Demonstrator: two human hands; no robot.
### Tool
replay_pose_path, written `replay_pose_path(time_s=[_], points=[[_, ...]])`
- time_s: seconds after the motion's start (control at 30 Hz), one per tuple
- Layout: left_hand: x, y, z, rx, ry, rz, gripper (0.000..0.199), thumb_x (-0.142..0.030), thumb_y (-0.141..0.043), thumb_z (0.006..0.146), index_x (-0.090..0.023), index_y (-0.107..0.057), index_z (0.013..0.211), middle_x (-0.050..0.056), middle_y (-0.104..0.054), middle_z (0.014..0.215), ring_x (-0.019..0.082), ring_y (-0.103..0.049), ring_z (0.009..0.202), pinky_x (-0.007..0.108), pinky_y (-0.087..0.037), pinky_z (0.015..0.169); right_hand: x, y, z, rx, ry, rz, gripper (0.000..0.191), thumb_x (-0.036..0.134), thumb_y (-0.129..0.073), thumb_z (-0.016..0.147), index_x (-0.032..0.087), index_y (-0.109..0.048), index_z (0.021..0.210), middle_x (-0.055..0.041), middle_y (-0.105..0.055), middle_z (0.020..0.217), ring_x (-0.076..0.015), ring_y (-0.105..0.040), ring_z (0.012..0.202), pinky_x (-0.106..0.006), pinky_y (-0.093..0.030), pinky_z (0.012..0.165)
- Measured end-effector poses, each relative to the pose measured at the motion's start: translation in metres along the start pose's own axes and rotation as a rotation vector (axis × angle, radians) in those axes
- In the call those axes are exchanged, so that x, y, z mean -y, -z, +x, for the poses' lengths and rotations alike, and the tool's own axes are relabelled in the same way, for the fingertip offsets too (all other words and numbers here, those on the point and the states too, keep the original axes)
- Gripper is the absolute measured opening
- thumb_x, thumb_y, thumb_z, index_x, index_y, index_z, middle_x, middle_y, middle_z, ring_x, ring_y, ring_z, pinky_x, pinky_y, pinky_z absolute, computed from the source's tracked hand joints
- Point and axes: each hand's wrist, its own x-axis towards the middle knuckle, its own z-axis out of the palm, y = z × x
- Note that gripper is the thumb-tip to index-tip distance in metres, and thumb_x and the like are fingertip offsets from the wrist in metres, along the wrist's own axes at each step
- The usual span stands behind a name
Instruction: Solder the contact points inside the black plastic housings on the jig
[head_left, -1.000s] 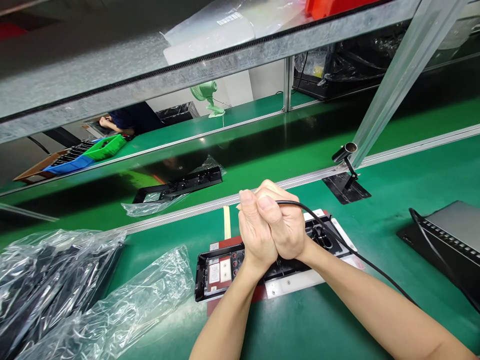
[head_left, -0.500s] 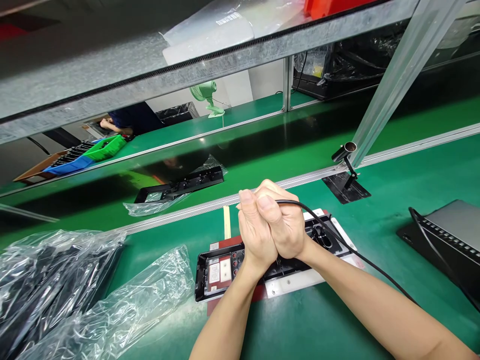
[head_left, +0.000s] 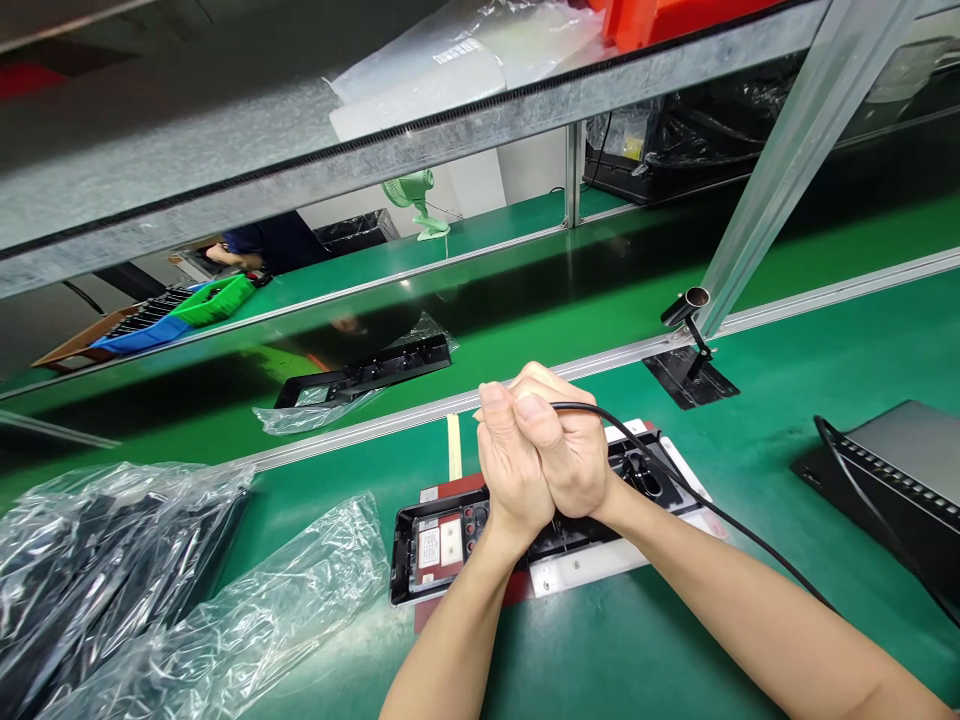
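My left hand (head_left: 514,475) and my right hand (head_left: 574,450) are pressed together, both closed, thumbs side by side. A black cable (head_left: 712,500) runs into my right fist from the lower right. Whatever my left fingers hold is hidden behind the thumbs. Beneath my hands a long black plastic housing (head_left: 403,560) lies with its inside facing up, on a fixture with a white block (head_left: 592,567) and dark red parts. My hands and forearms cover the middle of this housing. A white label (head_left: 429,547) shows at its left end.
Clear plastic wrap (head_left: 300,590) and bagged black parts (head_left: 112,560) lie at left. Another black housing (head_left: 367,373) sits beyond the metal rail. A tube holder (head_left: 686,305) stands by the post; a black-and-grey device (head_left: 892,480) is at right. A shelf (head_left: 225,190) hangs overhead. A co-worker's hand (head_left: 232,255) shows far left.
The view has shifted very slightly. My hands keep the same closed grip, and the cable and housing stay where they were.
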Motion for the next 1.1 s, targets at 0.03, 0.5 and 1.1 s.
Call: replay_pose_path(time_s=[0.03,0.5,1.1], points=[[0.000,0.000,0.000,0.005,-0.005,0.006,0.058,-0.055,-0.025,0.107,-0.021,-0.059,0.076,0.006,-0.055,0.069,0.019,-0.060,0.065,0.037,-0.055,0.070,0.000,0.000,0.000,-0.003,0.004,0.004,0.042,0.032,-0.043,0.106,0.021,-0.054,0.067,-0.0034,-0.056,0.071,-0.0189,-0.054,0.075,-0.037,-0.045,0.069],[-0.005,0.001,0.001,-0.079,0.021,0.047,0.062,-0.061,-0.024,0.106,-0.020,-0.059,0.076,0.004,-0.056,0.066,0.017,-0.056,0.060,0.034,-0.053,0.065,0.000,-0.001,0.001,-0.006,0.003,0.005,0.042,0.032,-0.043,0.106,0.021,-0.057,0.068,-0.0044,-0.057,0.072,-0.0194,-0.054,0.075,-0.038,-0.044,0.069],[-0.002,0.000,-0.002,-0.103,0.004,0.091,0.058,-0.062,-0.025,0.105,-0.021,-0.055,0.079,0.004,-0.057,0.066,0.017,-0.056,0.058,0.035,-0.049,0.058,0.002,0.001,0.001,-0.004,-0.021,-0.018,0.045,0.036,-0.042,0.106,0.022,-0.057,0.066,-0.0045,-0.050,0.070,-0.0212,-0.051,0.074,-0.040,-0.048,0.071]])
